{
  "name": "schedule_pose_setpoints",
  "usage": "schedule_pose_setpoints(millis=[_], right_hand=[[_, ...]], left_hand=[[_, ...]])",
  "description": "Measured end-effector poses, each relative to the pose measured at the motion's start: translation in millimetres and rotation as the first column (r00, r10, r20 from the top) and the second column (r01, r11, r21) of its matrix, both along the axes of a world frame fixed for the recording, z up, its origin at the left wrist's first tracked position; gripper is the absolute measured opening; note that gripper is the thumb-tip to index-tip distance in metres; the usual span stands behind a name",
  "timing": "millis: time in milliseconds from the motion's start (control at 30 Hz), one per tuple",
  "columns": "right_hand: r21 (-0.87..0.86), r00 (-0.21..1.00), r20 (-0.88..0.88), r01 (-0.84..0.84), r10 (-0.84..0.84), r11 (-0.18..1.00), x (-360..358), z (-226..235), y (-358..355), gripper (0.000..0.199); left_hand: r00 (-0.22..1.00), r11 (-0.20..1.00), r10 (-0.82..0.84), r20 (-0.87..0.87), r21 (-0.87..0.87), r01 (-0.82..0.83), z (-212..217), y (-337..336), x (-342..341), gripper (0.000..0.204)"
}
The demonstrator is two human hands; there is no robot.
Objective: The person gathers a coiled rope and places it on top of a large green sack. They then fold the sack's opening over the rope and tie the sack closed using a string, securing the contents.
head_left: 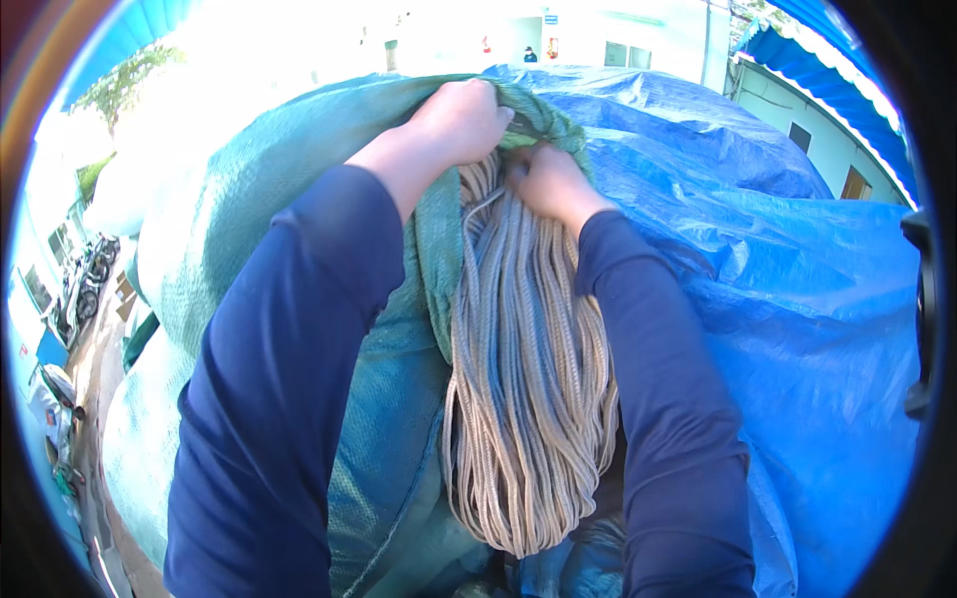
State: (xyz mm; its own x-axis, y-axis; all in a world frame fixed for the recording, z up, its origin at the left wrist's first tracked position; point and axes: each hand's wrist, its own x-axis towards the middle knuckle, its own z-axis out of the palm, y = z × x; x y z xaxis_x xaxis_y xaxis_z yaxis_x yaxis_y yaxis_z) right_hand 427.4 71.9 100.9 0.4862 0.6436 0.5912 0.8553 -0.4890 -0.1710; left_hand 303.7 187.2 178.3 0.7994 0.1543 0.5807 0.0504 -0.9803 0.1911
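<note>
A thick hank of beige-grey braided rope [528, 389] hangs in long loops from the mouth of a green woven sack [299, 149]. My left hand [464, 120] is closed on the gathered edge of that sack, above and left of the rope's top. Just below and to the right, my right hand [550, 184] is closed at the upper end of the rope hank; its fingertips are slightly blurred and partly hidden. A fold of the sack runs down the rope's left side.
Blue tarpaulin [788, 289] drapes over large bulky shapes on the right. More bulging green sack material [389, 439] lies under my left arm. Parked motorbikes [92, 279] line a path at the far left. Buildings and blue awnings [832, 75] stand behind.
</note>
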Motion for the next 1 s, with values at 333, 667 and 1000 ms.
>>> schedule_pose_setpoints(millis=[333,667,1000], right_hand=[[-0.298,0.975,0.149,0.202,-0.164,0.933,4.3,16.6,32.1,0.034],[-0.362,0.980,0.118,0.193,-0.160,0.912,21.3,26.9,25.6,0.048],[-0.417,0.988,0.080,0.155,-0.134,0.896,-14.9,30.0,17.8,0.040]], left_hand=[[0.934,0.600,0.247,0.259,0.716,-0.357,-31.3,1.6,-105.7,0.065],[0.875,0.453,0.334,0.351,0.754,-0.475,-53.3,27.8,-66.8,0.054],[0.902,0.506,0.345,0.259,0.758,-0.411,-51.5,23.9,-74.0,0.045]])
